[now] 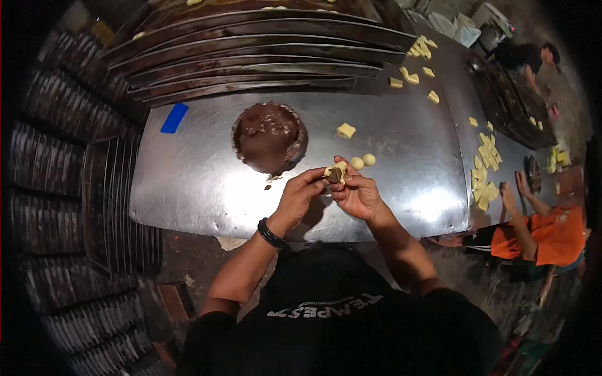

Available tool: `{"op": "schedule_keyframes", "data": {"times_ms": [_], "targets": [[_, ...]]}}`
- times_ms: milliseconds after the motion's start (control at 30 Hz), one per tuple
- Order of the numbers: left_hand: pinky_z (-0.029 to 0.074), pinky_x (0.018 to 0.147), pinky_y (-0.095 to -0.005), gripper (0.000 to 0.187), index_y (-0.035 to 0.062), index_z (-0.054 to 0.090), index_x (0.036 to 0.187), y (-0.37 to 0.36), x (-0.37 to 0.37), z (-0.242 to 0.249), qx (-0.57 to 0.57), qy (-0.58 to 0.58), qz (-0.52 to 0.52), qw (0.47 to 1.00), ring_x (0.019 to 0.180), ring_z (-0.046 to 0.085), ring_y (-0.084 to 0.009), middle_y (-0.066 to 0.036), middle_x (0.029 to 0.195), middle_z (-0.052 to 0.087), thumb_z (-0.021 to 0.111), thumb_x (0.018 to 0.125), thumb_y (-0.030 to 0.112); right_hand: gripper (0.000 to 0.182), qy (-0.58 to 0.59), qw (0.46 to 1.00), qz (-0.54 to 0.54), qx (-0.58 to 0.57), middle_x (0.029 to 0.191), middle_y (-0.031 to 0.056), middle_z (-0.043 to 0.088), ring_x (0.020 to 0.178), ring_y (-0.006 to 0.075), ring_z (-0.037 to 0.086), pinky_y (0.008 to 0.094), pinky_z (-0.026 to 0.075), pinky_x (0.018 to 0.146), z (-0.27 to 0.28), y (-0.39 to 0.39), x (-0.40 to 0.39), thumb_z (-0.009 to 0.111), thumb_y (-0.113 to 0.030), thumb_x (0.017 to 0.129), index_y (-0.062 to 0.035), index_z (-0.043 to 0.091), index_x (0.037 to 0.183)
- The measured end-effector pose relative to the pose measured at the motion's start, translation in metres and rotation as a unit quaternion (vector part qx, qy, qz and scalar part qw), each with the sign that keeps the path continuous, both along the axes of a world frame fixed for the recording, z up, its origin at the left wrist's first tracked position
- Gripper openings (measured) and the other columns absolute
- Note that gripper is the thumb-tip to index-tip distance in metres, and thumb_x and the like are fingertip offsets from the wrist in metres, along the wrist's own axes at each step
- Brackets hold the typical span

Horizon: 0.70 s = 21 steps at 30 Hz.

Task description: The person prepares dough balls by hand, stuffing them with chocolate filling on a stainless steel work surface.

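Between my two hands, above the metal table's front part, is a piece of pale yellow dough (342,167) with brown filling (335,175) in it. My left hand (302,195) pinches its left side, and a black band is round that wrist. My right hand (359,197) holds the dough from the right, fingers curled round it. Just beyond my right hand, two smooth dough balls (369,160) sit side by side. A flat dough piece (345,130) lies farther back. To the left is a big round mound of brown filling (269,138), with crumbs near its front edge.
A blue scraper (174,118) lies at the table's (200,169) left. Stacked metal trays (251,59) line the back. Several dough pieces (486,156) lie at the right, near a person in orange (555,237). Another person (527,57) is at the far right. Racks stand left.
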State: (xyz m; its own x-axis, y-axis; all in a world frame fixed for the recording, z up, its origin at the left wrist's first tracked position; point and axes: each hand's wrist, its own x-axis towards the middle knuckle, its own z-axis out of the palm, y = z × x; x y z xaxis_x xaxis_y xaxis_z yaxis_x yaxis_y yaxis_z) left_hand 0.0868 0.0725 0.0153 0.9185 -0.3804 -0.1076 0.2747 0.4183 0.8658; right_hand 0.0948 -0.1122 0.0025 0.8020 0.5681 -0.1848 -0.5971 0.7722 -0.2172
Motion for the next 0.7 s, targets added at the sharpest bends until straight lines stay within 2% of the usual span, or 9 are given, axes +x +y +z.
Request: {"op": "schedule_keyframes", "data": {"times_ms": [100, 133, 267, 333, 400, 500, 533, 633, 700], "targets": [[0.046, 0.089, -0.0288, 0.029, -0.0036, 0.055, 0.118, -0.029, -0.012, -0.003, 0.066, 0.006, 0.057, 0.996, 0.098, 0.060, -0.0149, -0.010, 0.109, 0.063, 0.057, 0.090, 0.004, 0.044, 0.024, 1.000, -0.010, -0.016, 0.104, 0.0106, 0.057, 0.080, 0.0160, 0.058, 0.0280, 0.047, 0.067, -0.020, -0.022, -0.007, 0.051, 0.001, 0.087, -0.0102, 0.042, 0.129], [0.049, 0.083, -0.0259, 0.028, -0.0034, 0.057, 0.114, -0.038, -0.018, 0.005, 0.066, 0.028, 0.094, 0.993, 0.093, 0.061, -0.0134, -0.009, 0.107, 0.064, 0.061, 0.087, 0.002, 0.044, 0.036, 0.999, -0.004, -0.031, 0.104, 0.0103, 0.057, 0.080, 0.0158, 0.058, 0.0278, 0.047, 0.066, -0.025, -0.024, -0.010, 0.051, 0.001, 0.087, -0.0098, 0.043, 0.128], [0.051, 0.070, -0.0227, 0.021, -0.0009, 0.059, 0.107, -0.039, -0.040, -0.020, 0.089, 0.060, 0.183, 0.977, 0.083, 0.060, -0.0122, -0.010, 0.102, 0.064, 0.062, 0.087, 0.004, 0.036, 0.060, 0.993, 0.056, -0.090, 0.103, 0.0087, 0.058, 0.081, 0.0151, 0.060, 0.0248, 0.047, 0.068, -0.024, -0.019, -0.022, 0.052, 0.002, 0.086, -0.0065, 0.048, 0.121], [0.051, 0.067, -0.0231, 0.012, -0.0008, 0.059, 0.099, -0.031, -0.050, -0.023, -0.049, 0.170, 0.223, 0.959, 0.079, 0.060, -0.0128, -0.009, 0.096, 0.064, 0.059, 0.087, 0.001, 0.032, 0.058, 0.989, 0.077, -0.107, 0.102, 0.0093, 0.059, 0.085, 0.0153, 0.061, 0.0245, 0.048, 0.072, -0.022, -0.013, -0.028, 0.052, 0.002, 0.086, -0.0029, 0.050, 0.117], [0.050, 0.064, -0.0234, 0.003, 0.0008, 0.058, 0.087, -0.018, -0.056, -0.019, -0.187, 0.270, 0.262, 0.907, 0.076, 0.060, -0.0150, -0.009, 0.090, 0.061, 0.057, 0.086, -0.001, 0.030, 0.077, 0.983, 0.093, -0.137, 0.102, 0.0108, 0.059, 0.086, 0.0169, 0.062, 0.0261, 0.049, 0.076, -0.030, -0.008, -0.031, 0.052, 0.002, 0.086, -0.0007, 0.050, 0.116], [0.051, 0.064, -0.0237, 0.010, 0.0003, 0.057, 0.094, 0.008, -0.068, -0.043, -0.334, 0.308, 0.250, 0.855, 0.078, 0.061, -0.0155, -0.011, 0.092, 0.060, 0.056, 0.085, -0.003, 0.031, 0.147, 0.969, 0.106, -0.169, 0.105, 0.0139, 0.059, 0.089, 0.0201, 0.063, 0.0280, 0.050, 0.084, -0.025, 0.002, -0.029, 0.052, 0.003, 0.086, 0.0032, 0.049, 0.117], [0.051, 0.065, -0.0243, 0.010, -0.0007, 0.057, 0.095, 0.014, -0.071, -0.050, -0.340, 0.301, 0.248, 0.856, 0.079, 0.061, -0.0160, -0.012, 0.093, 0.061, 0.054, 0.086, -0.002, 0.032, 0.177, 0.962, 0.107, -0.179, 0.106, 0.0151, 0.059, 0.090, 0.0214, 0.063, 0.0285, 0.050, 0.087, -0.020, 0.008, -0.027, 0.052, 0.003, 0.086, 0.0046, 0.048, 0.117], [0.052, 0.067, -0.0259, 0.011, -0.0020, 0.058, 0.097, 0.022, -0.078, -0.049, -0.180, 0.211, 0.293, 0.915, 0.082, 0.062, -0.0173, -0.011, 0.095, 0.062, 0.053, 0.088, 0.001, 0.034, 0.145, 0.948, 0.079, -0.273, 0.108, 0.0173, 0.059, 0.091, 0.0243, 0.064, 0.0271, 0.051, 0.088, -0.023, 0.034, -0.027, 0.053, 0.004, 0.085, 0.0073, 0.048, 0.119], [0.052, 0.075, -0.0292, 0.020, -0.0041, 0.059, 0.102, 0.034, -0.079, -0.052, 0.048, 0.035, 0.289, 0.956, 0.089, 0.062, -0.0208, -0.014, 0.102, 0.060, 0.052, 0.092, 0.012, 0.033, -0.038, 0.909, 0.068, -0.409, 0.107, 0.0176, 0.060, 0.091, 0.0244, 0.064, 0.0278, 0.052, 0.084, -0.028, 0.059, -0.031, 0.056, 0.001, 0.084, 0.0074, 0.051, 0.116]]}}
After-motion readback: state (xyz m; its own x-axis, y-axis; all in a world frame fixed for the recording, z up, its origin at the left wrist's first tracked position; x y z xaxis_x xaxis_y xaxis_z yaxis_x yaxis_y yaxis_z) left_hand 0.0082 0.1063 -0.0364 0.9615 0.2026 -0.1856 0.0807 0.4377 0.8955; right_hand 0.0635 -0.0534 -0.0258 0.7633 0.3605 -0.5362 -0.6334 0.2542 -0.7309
